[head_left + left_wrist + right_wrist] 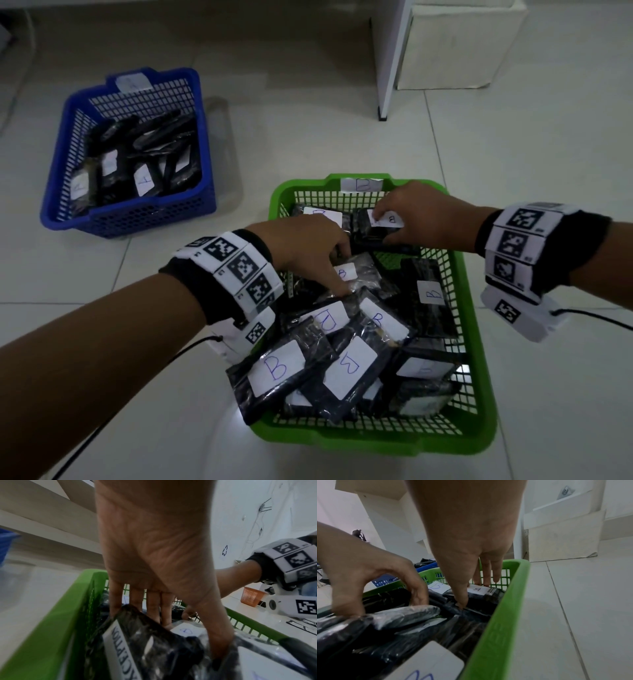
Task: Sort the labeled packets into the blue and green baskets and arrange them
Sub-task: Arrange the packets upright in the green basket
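Green plastic mesh basket (476, 346) on tiled floor: black plastic-wrapped packets with white "B" labels (346, 370), jumbled. Left hand (308, 253) pinches one packet; right hand (414, 216) pinches another at the far end. Blue plastic mesh basket (202, 144), well apart to the left: further black packets.

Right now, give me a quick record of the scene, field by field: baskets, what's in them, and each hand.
green basket: near, tagged B, holds black B packets
blue basket: far left, holds black packets, labels blurred
left hand: in green basket, fingers on a packet
right hand: at far end, grip on a B packet
floor: pale tiles
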The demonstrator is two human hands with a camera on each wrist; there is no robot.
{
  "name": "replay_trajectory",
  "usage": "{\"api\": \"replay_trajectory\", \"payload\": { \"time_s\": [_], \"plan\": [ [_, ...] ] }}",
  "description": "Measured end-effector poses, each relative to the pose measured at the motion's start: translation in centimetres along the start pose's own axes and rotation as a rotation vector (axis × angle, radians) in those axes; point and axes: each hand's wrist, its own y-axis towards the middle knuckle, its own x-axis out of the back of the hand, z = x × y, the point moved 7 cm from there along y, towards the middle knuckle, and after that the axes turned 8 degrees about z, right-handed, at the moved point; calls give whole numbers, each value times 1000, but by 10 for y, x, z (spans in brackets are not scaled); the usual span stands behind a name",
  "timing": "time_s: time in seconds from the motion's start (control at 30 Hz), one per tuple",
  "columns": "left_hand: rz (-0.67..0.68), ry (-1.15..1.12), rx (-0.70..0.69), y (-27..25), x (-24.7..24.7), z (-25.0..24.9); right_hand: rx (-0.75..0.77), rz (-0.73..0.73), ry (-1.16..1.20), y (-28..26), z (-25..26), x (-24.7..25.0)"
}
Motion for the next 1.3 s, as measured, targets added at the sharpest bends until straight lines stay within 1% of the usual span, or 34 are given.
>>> {"api": "replay_trajectory", "payload": {
  "time_s": [0.1,0.17,0.2,0.23,0.3,0.33,0.47,0.53,0.6,0.73,0.87,0.93,1.0,1.07,1.1,1.13,1.17,1.27,1.3],
  "plan": [
    [-160,82,-43,-11,20,-1,19,9,103,1,-4,2],
    [-231,37,-66,-18,30,2,31,-6,176,-1,-7,5],
    [-215,-6,-68,-19,29,5,42,-28,194,-2,-8,7],
    [-167,-36,-76,-19,26,6,52,-59,212,-4,-9,10],
    [-62,-41,-99,-19,12,5,70,-136,242,-7,-6,20],
    [-43,-34,-116,-19,6,3,90,-170,244,-8,-1,24],
    [-93,-16,-211,-25,-12,-12,248,-223,190,1,37,25],
    [-126,5,-241,-28,-22,-17,287,-223,142,14,56,20],
    [-180,2,-286,-30,-27,-20,294,-213,109,29,67,15],
    [-256,-8,-321,-36,-32,-15,267,-151,56,55,79,4],
    [-321,-20,-357,-45,-35,-18,252,-95,9,58,82,-2],
    [-311,-9,-328,-48,-36,-18,260,-79,25,56,80,3],
    [-290,-43,-334,-52,-34,-18,270,-122,58,49,74,16],
    [-278,-102,-353,-58,-29,-18,261,-200,74,36,66,33],
    [-270,-122,-338,-61,-26,-17,246,-220,69,30,61,39],
    [-259,-126,-316,-64,-23,-16,221,-203,57,23,56,41],
    [-242,-118,-291,-67,-22,-14,196,-142,45,18,51,38],
    [-179,-94,-231,-72,-21,-8,122,145,37,1,35,7],
    [-161,-107,-219,-73,-19,-8,106,198,47,-6,33,-3]
  ]
}}
